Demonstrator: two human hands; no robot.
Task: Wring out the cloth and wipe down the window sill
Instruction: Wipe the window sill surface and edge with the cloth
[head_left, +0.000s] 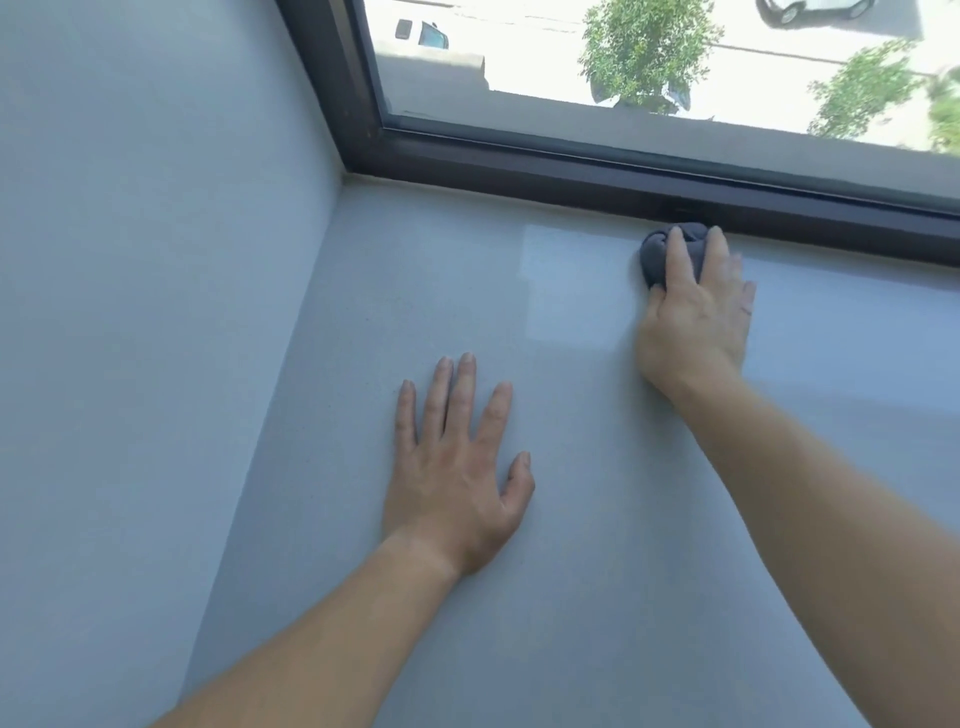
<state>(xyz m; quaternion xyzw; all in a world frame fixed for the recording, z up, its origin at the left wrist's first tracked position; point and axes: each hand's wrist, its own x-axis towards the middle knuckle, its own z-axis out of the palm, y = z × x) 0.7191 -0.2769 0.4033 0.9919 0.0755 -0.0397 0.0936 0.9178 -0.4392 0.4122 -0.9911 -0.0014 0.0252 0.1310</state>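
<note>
One dark grey cloth (667, 252) sits bunched into a rounded wad at the far edge of the window sill (597, 597), touching the dark window frame (519, 163). It shows no clear long axis, and folds gather toward its left side. The right hand (696, 322) covers it from the near side. Its fingers drape over the top toward the frame, and the thumb tucks against the wad's near-left edge, gripping it down on the sill. The left hand (457, 467) lies flat on the sill, well apart from the cloth, with fingers spread and pointing toward the window. The side wall (156, 260) closes off the sill on the left. Bare sill stretches between the hands and runs on to the right along the frame.
</note>
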